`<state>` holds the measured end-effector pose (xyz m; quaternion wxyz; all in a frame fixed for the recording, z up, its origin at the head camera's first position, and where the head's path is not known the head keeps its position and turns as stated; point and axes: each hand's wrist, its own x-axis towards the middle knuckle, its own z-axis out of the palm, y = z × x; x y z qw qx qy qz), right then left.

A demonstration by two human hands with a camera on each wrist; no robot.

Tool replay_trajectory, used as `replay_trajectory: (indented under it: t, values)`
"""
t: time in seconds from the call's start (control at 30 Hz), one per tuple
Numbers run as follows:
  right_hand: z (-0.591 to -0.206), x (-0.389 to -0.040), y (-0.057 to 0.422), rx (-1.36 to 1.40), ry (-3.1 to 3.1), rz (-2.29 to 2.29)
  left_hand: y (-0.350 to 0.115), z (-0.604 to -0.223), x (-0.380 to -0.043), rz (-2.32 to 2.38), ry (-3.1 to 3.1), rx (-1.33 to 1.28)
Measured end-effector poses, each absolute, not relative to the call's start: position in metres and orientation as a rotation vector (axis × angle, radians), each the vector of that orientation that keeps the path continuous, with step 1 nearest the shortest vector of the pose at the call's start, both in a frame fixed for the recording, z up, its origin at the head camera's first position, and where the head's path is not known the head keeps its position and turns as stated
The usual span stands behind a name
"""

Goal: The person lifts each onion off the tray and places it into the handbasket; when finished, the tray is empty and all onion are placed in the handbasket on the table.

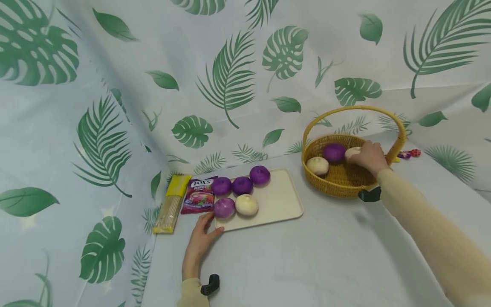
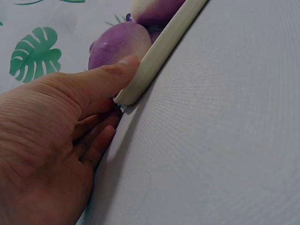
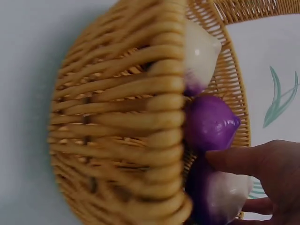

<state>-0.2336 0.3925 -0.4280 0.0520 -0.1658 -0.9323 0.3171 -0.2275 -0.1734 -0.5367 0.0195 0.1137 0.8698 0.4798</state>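
Observation:
My left hand (image 1: 201, 237) holds the near-left corner of a cream tray (image 1: 281, 194), its thumb (image 2: 115, 75) at the rim and the other fingers lower at the outer side. Several round turnips sit toward the tray's left: purple ones, such as one turnip (image 1: 224, 208), and a pale turnip (image 1: 246, 205). My right hand (image 1: 370, 157) reaches into a wicker basket (image 1: 337, 187) and grips a white-and-purple turnip (image 3: 222, 194). Beside it in the basket lie a purple turnip (image 3: 213, 122) and a pale turnip (image 1: 317, 166). Part of the gripped turnip is hidden by the fingers and basket rim.
A purple candy bag (image 1: 197, 196) lies against the tray's left side, with a yellow-ended pack of thin sticks (image 1: 170, 207) beyond it. Small wrapped sweets (image 1: 409, 154) lie behind the basket at right. The basket's tall handle (image 1: 354, 107) arches over its opening.

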Motion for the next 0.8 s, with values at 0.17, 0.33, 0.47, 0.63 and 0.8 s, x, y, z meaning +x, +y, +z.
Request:
replay_trajectory:
  t: [0.17,0.33,0.47,0.63,0.8]
  values:
    - [-0.428,-0.239,0.389,-0.484,-2.892,0.876,-0.175,-0.543,-0.228,1.513,2.691,0.361]
    - [-0.437,-0.237,0.389,-0.572,-2.933,0.871,-0.173,-0.546,-0.230,1.494,2.679,0.382]
    - [-0.443,-0.239,0.388,-0.565,-2.921,0.837,-0.175,-0.544,-0.229,1.498,2.672,0.360]
    - [-0.444,-0.244,0.389,-0.504,-2.918,0.741,-0.176,-0.543,-0.230,1.509,2.679,0.374]
    - [-0.432,-0.244,0.390,-0.499,-2.948,0.709,-0.177,-0.540,-0.231,1.507,2.690,0.345]
